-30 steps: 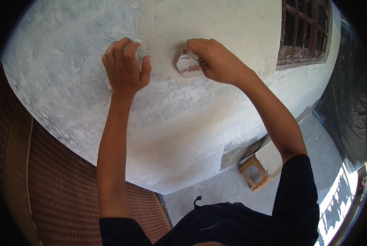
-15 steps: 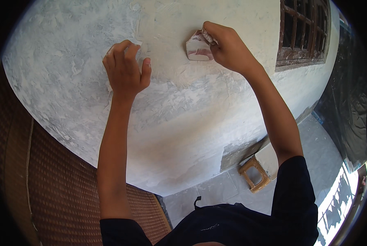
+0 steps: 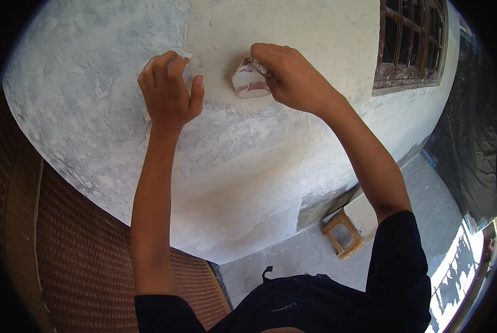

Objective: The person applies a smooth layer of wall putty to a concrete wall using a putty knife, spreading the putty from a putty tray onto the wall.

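My right hand [image 3: 295,77] grips a scraper [image 3: 252,81], a flat blade smeared with white and reddish-brown filler. The blade lies against the wall [image 3: 270,144], on its cream-coated part; the fingers hide most of the handle. To the left, my left hand [image 3: 169,91] is at the wall with its back toward me. Its fingers are apart and slightly bent, and the thumb stands away from them. Whatever lies beneath its palm is hidden. Around it the wall is streaked grey and white, and the edge of the cream coat runs just beside the fingertips.
A barred brown window [image 3: 410,41] sits at the upper right. On the grey tiled floor [image 3: 293,252] stands a tan plastic stool [image 3: 342,236], with a pale board [image 3: 362,217] beside it. A brown woven panel [image 3: 87,238] borders the lower left. Dark sheeting [image 3: 470,133] hangs at the far right.
My right hand has moved the scraper down and to the left along the wall, closer to my left hand. The left hand stays nearly still.
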Action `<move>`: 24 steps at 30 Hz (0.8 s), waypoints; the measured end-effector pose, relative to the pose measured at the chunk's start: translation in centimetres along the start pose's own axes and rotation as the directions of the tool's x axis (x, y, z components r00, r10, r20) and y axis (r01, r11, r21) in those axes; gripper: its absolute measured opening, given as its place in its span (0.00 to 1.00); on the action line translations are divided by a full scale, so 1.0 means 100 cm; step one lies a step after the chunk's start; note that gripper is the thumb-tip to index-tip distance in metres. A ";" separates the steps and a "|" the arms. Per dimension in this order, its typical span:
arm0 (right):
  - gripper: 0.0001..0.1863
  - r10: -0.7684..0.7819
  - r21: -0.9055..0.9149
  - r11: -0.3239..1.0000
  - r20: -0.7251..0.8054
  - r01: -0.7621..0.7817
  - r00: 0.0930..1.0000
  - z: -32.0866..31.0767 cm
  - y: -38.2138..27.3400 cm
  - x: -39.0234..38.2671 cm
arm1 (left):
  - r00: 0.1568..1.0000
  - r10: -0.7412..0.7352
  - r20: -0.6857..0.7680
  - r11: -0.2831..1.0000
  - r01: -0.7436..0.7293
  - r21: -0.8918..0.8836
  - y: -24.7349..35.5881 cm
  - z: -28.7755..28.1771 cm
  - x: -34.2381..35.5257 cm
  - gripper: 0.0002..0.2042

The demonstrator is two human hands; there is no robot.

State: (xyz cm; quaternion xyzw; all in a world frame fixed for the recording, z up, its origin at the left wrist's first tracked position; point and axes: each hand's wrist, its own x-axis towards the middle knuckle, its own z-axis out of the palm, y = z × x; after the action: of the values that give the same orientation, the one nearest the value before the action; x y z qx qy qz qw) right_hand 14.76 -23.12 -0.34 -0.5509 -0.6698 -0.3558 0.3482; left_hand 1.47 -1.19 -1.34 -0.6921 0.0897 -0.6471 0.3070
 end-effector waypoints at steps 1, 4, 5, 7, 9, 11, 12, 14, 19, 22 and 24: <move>0.14 0.042 -0.034 0.999 0.112 -0.038 0.993 0.010 -0.002 -0.004 | 1.000 0.004 0.000 1.000 -0.004 0.009 -0.001 -0.001 0.000 0.18; 0.14 0.052 -0.015 0.999 0.150 -0.050 0.987 0.019 0.009 -0.006 | 1.000 -0.008 0.006 1.000 0.008 -0.002 0.001 0.000 0.000 0.18; 0.14 0.015 -0.030 0.999 0.027 -0.014 1.000 0.013 0.009 -0.003 | 1.000 -0.009 0.005 1.000 0.009 -0.005 0.002 0.002 0.000 0.18; 0.15 0.068 -0.036 0.997 -0.044 -0.070 0.997 -0.005 0.009 0.003 | 0.998 0.006 -0.057 1.000 -0.007 -0.024 0.000 0.004 0.001 0.17; 0.16 0.134 -0.022 0.990 -0.104 -0.137 0.985 -0.015 0.001 0.006 | 0.998 0.012 -0.054 1.000 -0.013 -0.021 -0.001 0.003 0.002 0.17; 0.16 0.096 0.015 0.995 -0.015 -0.096 0.995 -0.003 0.000 0.001 | 0.998 0.020 -0.054 1.000 -0.021 -0.020 -0.001 0.000 0.002 0.17; 0.16 0.052 0.047 0.997 0.069 -0.056 0.996 0.005 0.002 -0.003 | 1.000 0.011 -0.023 1.000 -0.011 -0.011 -0.001 0.000 0.002 0.17; 0.17 0.097 0.026 0.994 0.155 -0.102 0.983 0.014 0.007 -0.007 | 1.000 0.004 0.004 1.000 -0.004 -0.006 0.001 -0.001 0.000 0.18; 0.17 0.240 0.044 0.971 -0.086 -0.237 0.967 -0.010 0.010 -0.004 | 1.000 0.006 0.006 1.000 -0.006 -0.017 0.001 0.001 0.001 0.18; 0.17 0.248 0.096 0.966 -0.071 -0.241 0.966 -0.001 0.007 -0.010 | 1.000 0.002 0.001 1.000 -0.002 -0.013 0.000 -0.001 0.001 0.18; 0.17 0.156 0.040 0.986 0.101 -0.161 0.982 0.012 0.010 -0.014 | 1.000 -0.004 0.007 1.000 0.004 -0.011 0.000 -0.001 -0.001 0.18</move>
State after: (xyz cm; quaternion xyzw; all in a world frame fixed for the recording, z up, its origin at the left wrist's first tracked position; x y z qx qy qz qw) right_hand 15.91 -22.63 -2.01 -0.6108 -0.6483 -0.2833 0.3554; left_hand 1.38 -1.22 -1.40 -0.6963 0.0909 -0.6447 0.3022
